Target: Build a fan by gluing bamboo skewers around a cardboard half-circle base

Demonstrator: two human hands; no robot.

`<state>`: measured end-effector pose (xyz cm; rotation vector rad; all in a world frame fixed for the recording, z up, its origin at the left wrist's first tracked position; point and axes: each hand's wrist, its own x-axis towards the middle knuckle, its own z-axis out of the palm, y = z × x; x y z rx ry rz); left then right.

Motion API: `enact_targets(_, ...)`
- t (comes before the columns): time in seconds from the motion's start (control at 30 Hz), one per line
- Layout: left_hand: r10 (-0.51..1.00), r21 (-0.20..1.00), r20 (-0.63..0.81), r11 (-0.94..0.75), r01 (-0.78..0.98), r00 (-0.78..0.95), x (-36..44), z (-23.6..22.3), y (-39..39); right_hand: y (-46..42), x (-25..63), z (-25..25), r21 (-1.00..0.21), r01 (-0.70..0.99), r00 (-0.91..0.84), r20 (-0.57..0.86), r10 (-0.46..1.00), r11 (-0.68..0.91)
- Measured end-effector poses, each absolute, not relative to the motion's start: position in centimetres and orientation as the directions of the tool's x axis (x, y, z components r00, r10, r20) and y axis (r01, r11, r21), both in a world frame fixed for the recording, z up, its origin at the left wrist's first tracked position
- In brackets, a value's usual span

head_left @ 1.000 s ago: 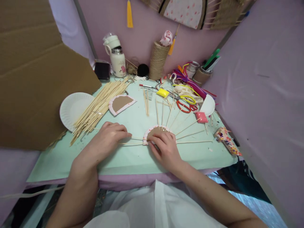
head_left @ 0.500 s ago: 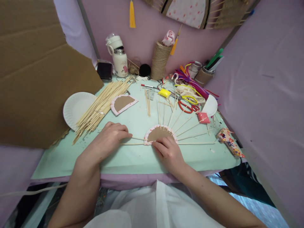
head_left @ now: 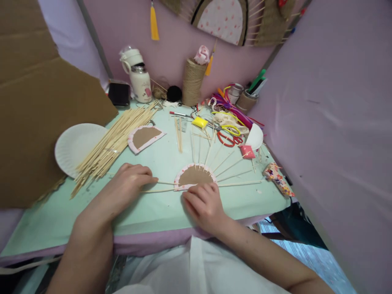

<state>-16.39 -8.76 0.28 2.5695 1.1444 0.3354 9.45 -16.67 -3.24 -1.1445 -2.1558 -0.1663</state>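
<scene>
Slipping down off the cardboard half-disc [head_left: 196, 175], the right hand [head_left: 206, 206] has been brought to its straight lower edge, at about five o'clock, and the cardboard face, largely covered a second ago, has been left in view. The left hand [head_left: 131, 179] has been kept at nine o'clock, where the upper stick [head_left: 167, 182] is pinched between thumb and fingertip; the lower stick [head_left: 157, 190] is partly hidden beneath that hand. By this, it is judged, the upper stick's angle is being governed from the left alone. The right fingers are curled close together against the lower rim; whether anything is gripped by them cannot be told.

The half-disc is laid flat near the front of the table [head_left: 156, 216], with thin sticks fanned from nine o'clock over twelve to the right stick [head_left: 239, 183] at three. The front edge of the table is crossed by both forearms, so little room is left at six o'clock. Bare cloth is offered toward ten o'clock, short of the stick bundle [head_left: 112, 147]. Around two o'clock, the pink packet [head_left: 247, 152] is met by a stick's tip, so sideways shifts should be kept small.
</scene>
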Motion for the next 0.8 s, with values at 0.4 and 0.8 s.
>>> enact_targets(0.4,0.75,0.353,0.09,-0.639,0.683,0.656,-16.0,0.7,-8.8,-17.7,8.6,-3.1,-0.255,0.707,-0.446,0.564,0.695,0.66)
enact_targets(0.8,0.789,0.217,0.083,-0.61,0.762,0.608,-15.1,1.3,-10.5,-17.9,8.3,-2.7,-0.363,0.607,-0.418,0.611,0.672,0.707)
